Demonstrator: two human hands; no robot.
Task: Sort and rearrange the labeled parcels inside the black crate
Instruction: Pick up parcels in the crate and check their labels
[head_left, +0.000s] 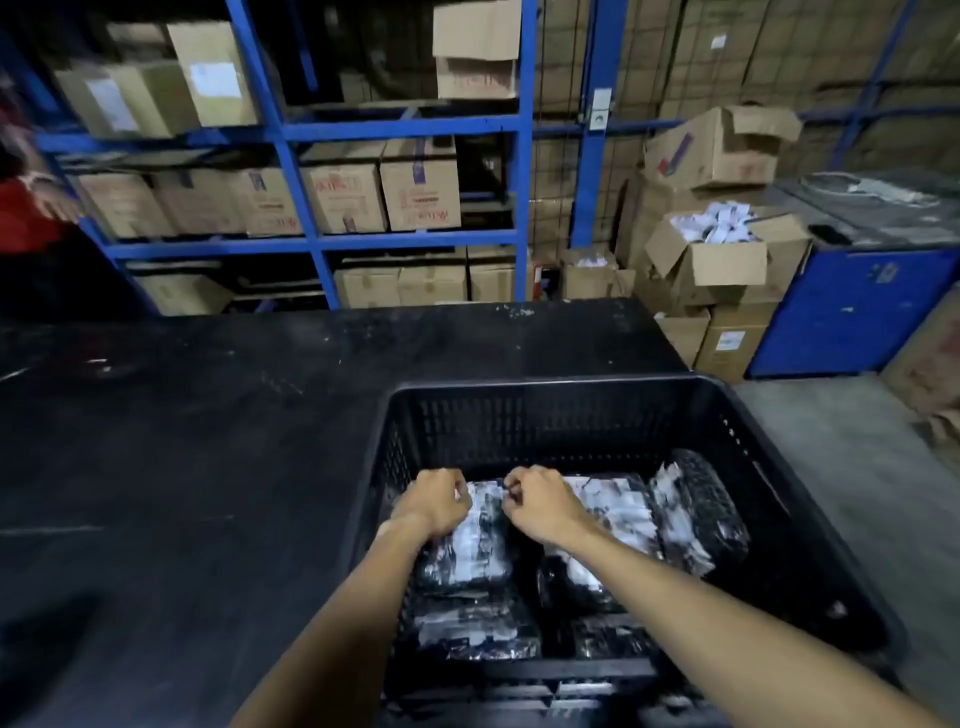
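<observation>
Black glossy plastic wraps every parcel in the black crate (613, 415), which sits on the dark counter (208, 441). Each parcel carries a pale paper label. Both bare hands reach down into the crate's left half. The left hand (434, 501) and the right hand (540, 501) are curled, fingers together, pinching the far edge of one labeled parcel (480, 545), the left grip at its far-left corner, the right grip at its far-right corner. Below that grip, nearer the person, lies a second flat parcel (470, 631). To the right of the right grip lie more parcels (618, 506), and beyond them one leans on edge (698, 506) near the crate's right wall.

The wrapping looks soft and slick, so it would probably crumple and slide under fingertips; the parcels seem light and pliable rather than stiff. A firmer hold would likely come from gripping both short sides through to the contents, not the loose film or the label, which could tear.
</observation>
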